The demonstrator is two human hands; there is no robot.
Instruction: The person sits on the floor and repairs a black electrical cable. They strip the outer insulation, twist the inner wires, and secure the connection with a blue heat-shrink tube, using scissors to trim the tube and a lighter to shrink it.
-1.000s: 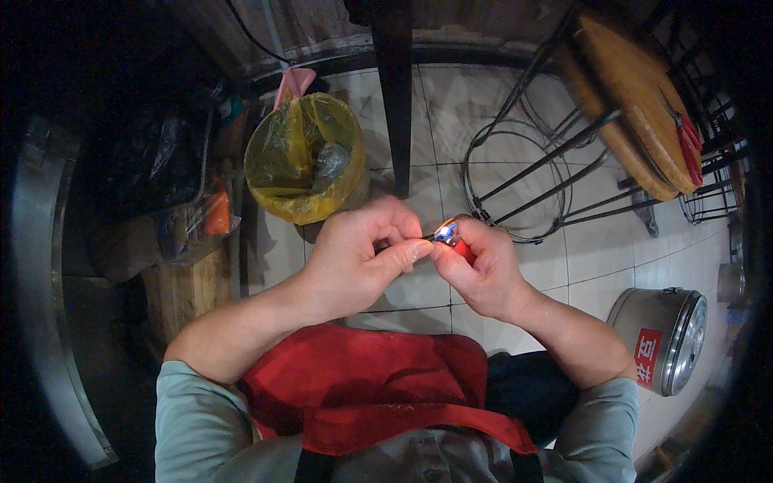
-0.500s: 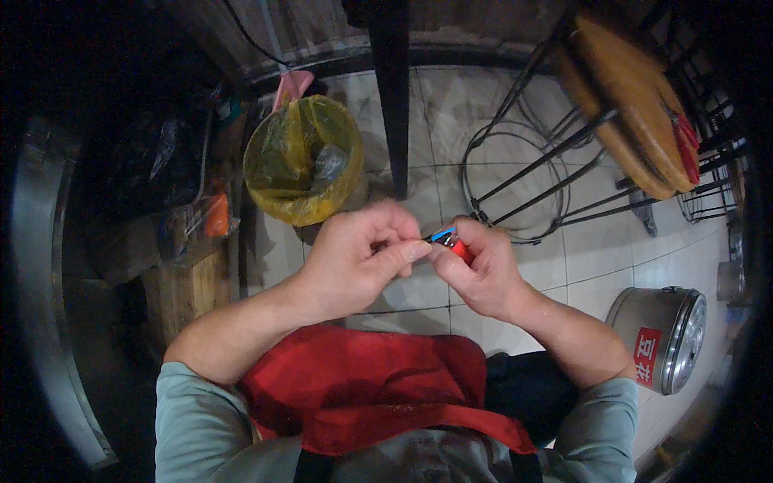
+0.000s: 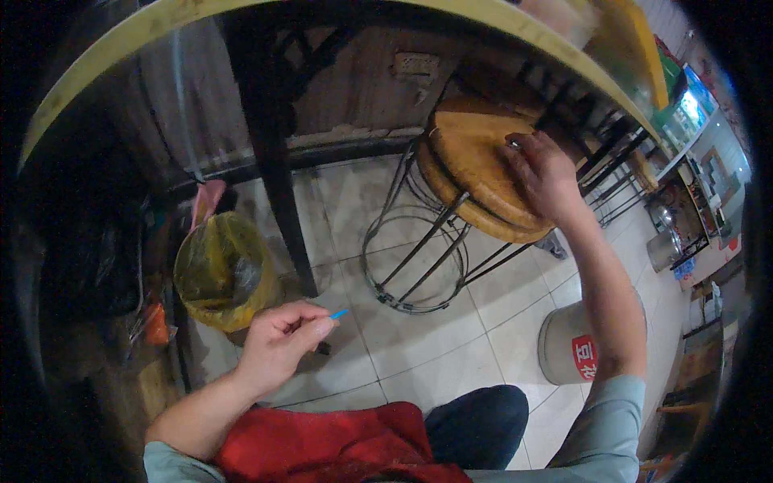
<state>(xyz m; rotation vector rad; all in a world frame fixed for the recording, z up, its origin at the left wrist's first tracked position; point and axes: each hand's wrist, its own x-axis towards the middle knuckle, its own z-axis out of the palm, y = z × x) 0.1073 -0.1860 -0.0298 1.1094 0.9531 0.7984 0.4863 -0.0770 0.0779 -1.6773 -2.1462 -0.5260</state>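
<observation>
My left hand (image 3: pixel 282 342) is closed in a pinch. A thin bright-blue strip (image 3: pixel 340 313) sticks out past the thumb, and a small dark end (image 3: pixel 324 348) shows below the hand; the kind of object cannot be made out. My right hand (image 3: pixel 547 173) reaches far forward over the round wooden stool seat (image 3: pixel 475 153), fingers bent. A small shiny bit (image 3: pixel 515 145) shows at its fingertips; the rest of what it holds is hidden. The red object is not visible now.
A yellow-lined bin (image 3: pixel 213 282) stands left, with a pink handle (image 3: pixel 208 200) behind it. A dark table leg (image 3: pixel 274 161) rises between bin and stool, under a curved yellow tabletop edge (image 3: pixel 145 40). A metal pot (image 3: pixel 555 346) with a red label sits right.
My hands have parted. The right went forward and right to the stool; the left kept the blue strip and moved left and nearer. The view has tilted up and shifted right.
</observation>
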